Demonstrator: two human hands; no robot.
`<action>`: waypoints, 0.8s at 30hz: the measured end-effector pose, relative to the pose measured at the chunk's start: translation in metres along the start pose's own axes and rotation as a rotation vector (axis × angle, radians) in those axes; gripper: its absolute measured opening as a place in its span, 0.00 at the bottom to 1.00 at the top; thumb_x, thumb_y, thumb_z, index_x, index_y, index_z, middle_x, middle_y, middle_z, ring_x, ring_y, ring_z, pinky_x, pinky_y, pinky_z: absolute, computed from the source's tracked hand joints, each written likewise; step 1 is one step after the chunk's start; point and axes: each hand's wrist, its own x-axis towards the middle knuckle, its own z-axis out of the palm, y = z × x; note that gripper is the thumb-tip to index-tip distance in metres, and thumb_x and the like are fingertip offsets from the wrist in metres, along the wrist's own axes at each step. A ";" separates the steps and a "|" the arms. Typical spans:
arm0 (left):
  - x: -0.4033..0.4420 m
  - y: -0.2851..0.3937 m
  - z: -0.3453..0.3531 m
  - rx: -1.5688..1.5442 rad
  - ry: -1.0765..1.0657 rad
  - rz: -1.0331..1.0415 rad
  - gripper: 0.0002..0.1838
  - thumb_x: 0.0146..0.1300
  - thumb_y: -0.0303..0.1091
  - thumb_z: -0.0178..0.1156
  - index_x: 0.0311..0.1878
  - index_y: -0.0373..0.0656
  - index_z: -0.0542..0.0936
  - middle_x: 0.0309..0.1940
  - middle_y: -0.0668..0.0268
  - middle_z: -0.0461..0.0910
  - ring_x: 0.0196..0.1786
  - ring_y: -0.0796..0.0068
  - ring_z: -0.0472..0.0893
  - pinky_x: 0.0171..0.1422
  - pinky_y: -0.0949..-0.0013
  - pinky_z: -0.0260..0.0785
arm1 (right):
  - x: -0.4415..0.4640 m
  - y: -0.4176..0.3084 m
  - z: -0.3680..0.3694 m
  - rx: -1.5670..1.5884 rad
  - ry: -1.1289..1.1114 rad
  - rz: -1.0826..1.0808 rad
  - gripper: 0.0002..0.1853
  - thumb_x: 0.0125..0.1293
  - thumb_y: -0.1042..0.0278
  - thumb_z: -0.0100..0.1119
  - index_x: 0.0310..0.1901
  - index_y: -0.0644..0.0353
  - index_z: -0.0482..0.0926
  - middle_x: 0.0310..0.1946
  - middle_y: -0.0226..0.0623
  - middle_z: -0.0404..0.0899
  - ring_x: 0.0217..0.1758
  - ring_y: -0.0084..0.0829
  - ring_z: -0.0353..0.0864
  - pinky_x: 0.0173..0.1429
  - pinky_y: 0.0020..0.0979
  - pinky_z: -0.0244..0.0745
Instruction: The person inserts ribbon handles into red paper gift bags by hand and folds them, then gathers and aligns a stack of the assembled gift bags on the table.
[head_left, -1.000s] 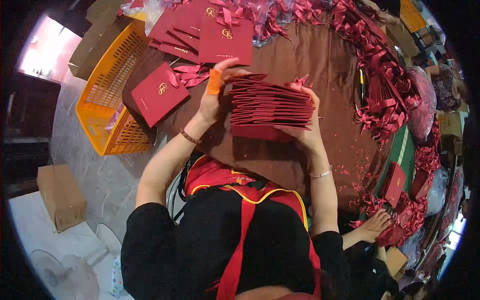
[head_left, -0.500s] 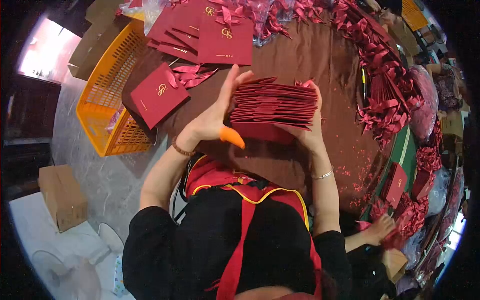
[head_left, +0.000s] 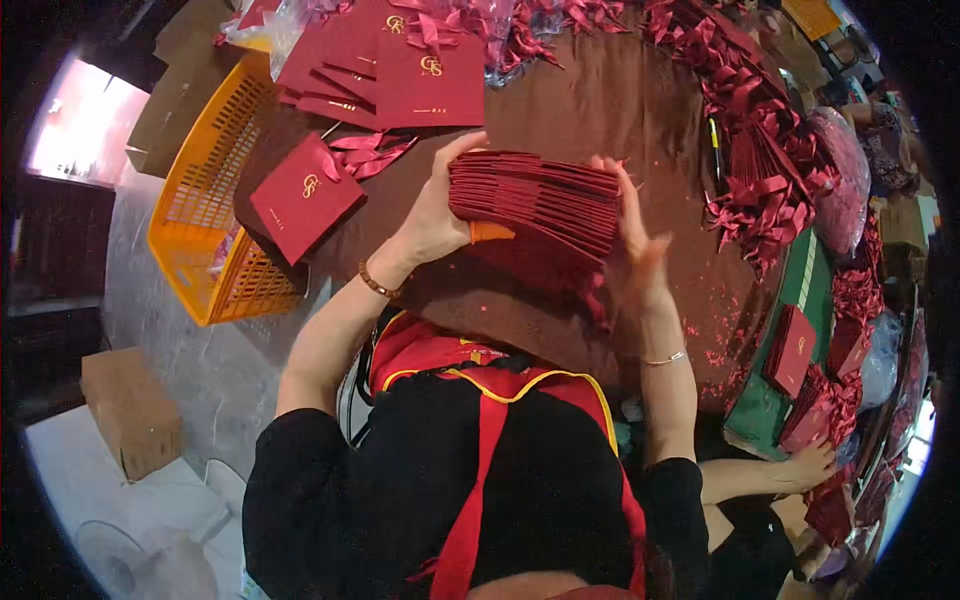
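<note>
A thick stack of flat dark-red paper gift bags (head_left: 535, 200) is held up over the brown-covered table, edges facing me. My left hand (head_left: 438, 210) grips its left end, the thumb in an orange finger cot lying under the lower edge. At the right end, my right hand (head_left: 637, 235) has its fingers stretched along the stack's side, while its thumb stands away and is blurred. A red ribbon (head_left: 597, 300) dangles below the stack. A single gift bag (head_left: 305, 198) with gold lettering lies to the left, near more gift bags (head_left: 430, 85).
A yellow plastic crate (head_left: 215, 200) stands at the table's left. Ribboned bags (head_left: 765, 170) line the right side, near a pen (head_left: 714, 150) and a green box (head_left: 775, 385). Another person's hand (head_left: 808, 465) touches red bags at lower right. Red specks dot the brown cloth (head_left: 690, 290).
My left hand has closed on the stack's left end. My right thumb has come away from the stack, which now tilts down to the right. The other person's hand has moved right.
</note>
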 end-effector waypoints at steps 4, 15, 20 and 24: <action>-0.003 -0.001 0.002 0.003 -0.010 -0.025 0.55 0.37 0.28 0.77 0.67 0.45 0.50 0.56 0.58 0.69 0.59 0.68 0.70 0.63 0.65 0.63 | 0.017 -0.017 0.021 -0.049 0.288 0.112 0.16 0.66 0.59 0.51 0.51 0.59 0.66 0.41 0.30 0.73 0.45 0.21 0.72 0.52 0.24 0.68; -0.004 -0.006 0.008 -0.032 0.005 0.057 0.60 0.36 0.28 0.77 0.69 0.45 0.44 0.59 0.58 0.64 0.61 0.66 0.67 0.65 0.63 0.61 | 0.031 -0.002 0.015 0.166 0.304 0.103 0.10 0.66 0.66 0.50 0.46 0.60 0.69 0.39 0.30 0.73 0.42 0.21 0.74 0.50 0.24 0.69; -0.007 -0.001 0.016 -0.099 0.122 -0.130 0.58 0.37 0.29 0.77 0.68 0.43 0.48 0.55 0.60 0.69 0.56 0.69 0.71 0.62 0.66 0.64 | 0.029 0.009 0.016 0.107 0.353 -0.034 0.09 0.68 0.65 0.48 0.45 0.58 0.70 0.37 0.28 0.74 0.40 0.18 0.74 0.47 0.22 0.70; -0.002 -0.005 0.019 -0.074 0.198 -0.083 0.51 0.38 0.27 0.76 0.65 0.41 0.56 0.50 0.62 0.73 0.51 0.72 0.75 0.59 0.68 0.67 | 0.012 0.013 0.005 0.400 0.094 -0.038 0.25 0.64 0.60 0.56 0.59 0.58 0.61 0.54 0.35 0.65 0.56 0.29 0.68 0.62 0.31 0.64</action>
